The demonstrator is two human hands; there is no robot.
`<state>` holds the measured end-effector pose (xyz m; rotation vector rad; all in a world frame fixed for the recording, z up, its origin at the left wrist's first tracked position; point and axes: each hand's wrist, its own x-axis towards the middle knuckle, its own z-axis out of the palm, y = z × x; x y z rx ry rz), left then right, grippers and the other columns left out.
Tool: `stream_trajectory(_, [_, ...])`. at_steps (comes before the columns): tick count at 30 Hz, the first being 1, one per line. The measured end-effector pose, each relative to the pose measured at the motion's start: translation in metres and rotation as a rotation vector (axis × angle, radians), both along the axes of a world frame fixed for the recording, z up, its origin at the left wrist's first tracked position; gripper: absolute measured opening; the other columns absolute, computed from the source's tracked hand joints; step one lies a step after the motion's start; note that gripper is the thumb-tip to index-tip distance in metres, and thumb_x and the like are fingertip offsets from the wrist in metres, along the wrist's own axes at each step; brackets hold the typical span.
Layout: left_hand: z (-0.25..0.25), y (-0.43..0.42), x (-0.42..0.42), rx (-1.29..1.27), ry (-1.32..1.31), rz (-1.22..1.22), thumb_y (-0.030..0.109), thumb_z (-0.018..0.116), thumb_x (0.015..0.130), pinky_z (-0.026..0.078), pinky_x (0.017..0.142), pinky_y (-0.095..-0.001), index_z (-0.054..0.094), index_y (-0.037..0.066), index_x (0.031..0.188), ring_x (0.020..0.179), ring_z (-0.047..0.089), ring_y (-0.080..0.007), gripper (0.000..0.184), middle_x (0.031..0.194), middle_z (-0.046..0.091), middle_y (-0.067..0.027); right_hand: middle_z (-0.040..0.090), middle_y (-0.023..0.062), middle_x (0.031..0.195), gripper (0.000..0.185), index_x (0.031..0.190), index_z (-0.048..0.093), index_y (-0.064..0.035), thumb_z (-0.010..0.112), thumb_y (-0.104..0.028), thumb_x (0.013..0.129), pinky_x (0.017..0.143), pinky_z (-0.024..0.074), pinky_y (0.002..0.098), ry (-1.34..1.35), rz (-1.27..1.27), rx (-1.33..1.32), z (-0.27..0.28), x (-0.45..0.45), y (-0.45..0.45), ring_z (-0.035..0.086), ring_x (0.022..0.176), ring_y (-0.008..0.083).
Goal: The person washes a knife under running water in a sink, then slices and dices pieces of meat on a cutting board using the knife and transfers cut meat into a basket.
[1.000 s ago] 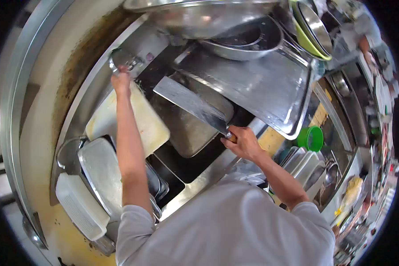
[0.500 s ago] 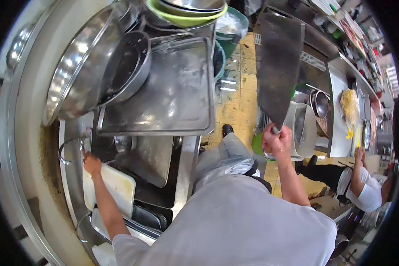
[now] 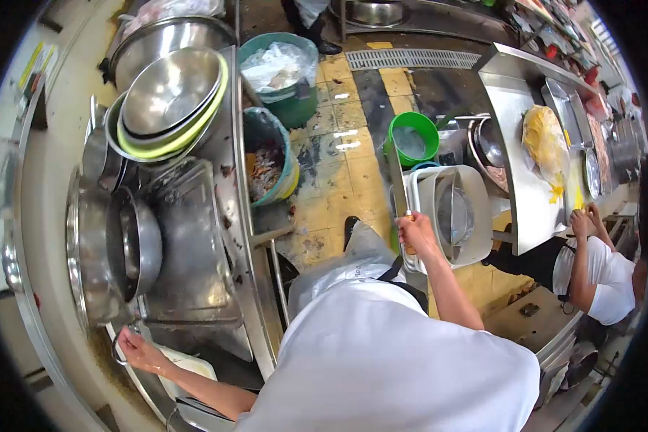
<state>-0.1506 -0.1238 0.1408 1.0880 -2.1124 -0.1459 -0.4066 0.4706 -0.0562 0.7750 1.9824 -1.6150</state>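
Note:
My right hand (image 3: 419, 234) is wrapped round the wooden handle of a large cleaver (image 3: 397, 169). Its broad blade points away from me and shows nearly edge-on. Far to the left, my left hand (image 3: 140, 351) has its fingers closed at the faucet (image 3: 117, 350) over the sink; its exact grip is partly hidden. A white cutting board (image 3: 187, 366) lies in the sink under my left forearm. Just beyond that hand, a metal baking tray (image 3: 194, 252) leans beside a grey pot (image 3: 145, 248) and a big steel bowl (image 3: 86, 248).
Stacked bowls (image 3: 173, 93) stand at the back left. Two bins (image 3: 295, 108) sit on the yellow tiled floor (image 3: 324, 187). Right of the cleaver are a green bucket (image 3: 414, 137) and white plastic tubs (image 3: 475, 245). A co-worker (image 3: 597, 266) stands by the steel table (image 3: 507, 151) at right.
The view has swung, bringing the bins and green bucket into sight. The cleaver has turned from broadside to nearly edge-on and come lower. My left hand stays at the faucet.

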Motion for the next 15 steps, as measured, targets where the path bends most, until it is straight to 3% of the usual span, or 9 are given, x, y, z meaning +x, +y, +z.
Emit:
stream_trajectory(8, [-0.01,0.127,-0.26,0.409,0.163,-0.505,0.022,0.064,0.107,0.038,0.062,-0.0245,0.068,0.002,0.101,0.071,0.046,-0.0059,0.021,0.08,0.054,0.0033,0.061,0.0045,0.066,0.017,0.091,0.063,-0.0012,0.07,-0.017,0.094,0.051,0.0449,0.0308,-0.001,-0.067,-0.061,0.014,-0.082,0.029,0.056,0.052,0.0132])
stream_trajectory(11, [-0.028,0.167,-0.35,0.432,0.133,-0.715,0.022,0.065,0.107,0.033,0.058,-0.0246,0.061,0.004,0.084,0.066,0.041,-0.0051,0.029,0.071,0.048,0.005,0.062,0.0066,0.065,0.021,0.093,0.062,0.0023,0.068,-0.018,0.095,0.05,0.0462,0.0317,0.038,-0.016,0.026,0.021,-0.111,0.042,0.058,0.052,0.014])
stream_trajectory(13, [-0.04,0.204,-0.409,0.632,0.096,-0.741,0.023,0.064,0.106,0.033,0.056,-0.026,0.056,0.003,0.078,0.066,0.039,-0.0057,0.035,0.069,0.046,0.005,0.062,0.0077,0.065,0.024,0.093,0.062,0.0039,0.068,-0.019,0.095,0.05,0.0472,0.0324,0.068,-0.022,0.064,0.017,-0.134,0.049,0.059,0.052,0.0144])
stream_trajectory(15, [-0.055,0.243,-0.471,0.667,-0.018,-0.854,0.02,0.066,0.105,0.035,0.056,-0.028,0.057,0.001,0.08,0.066,0.041,-0.0067,0.033,0.069,0.047,0.005,0.061,0.008,0.063,0.027,0.09,0.061,0.0039,0.068,-0.021,0.095,0.05,0.0474,0.0333,0.091,-0.074,0.076,0.007,-0.161,0.053,0.06,0.053,0.0145])
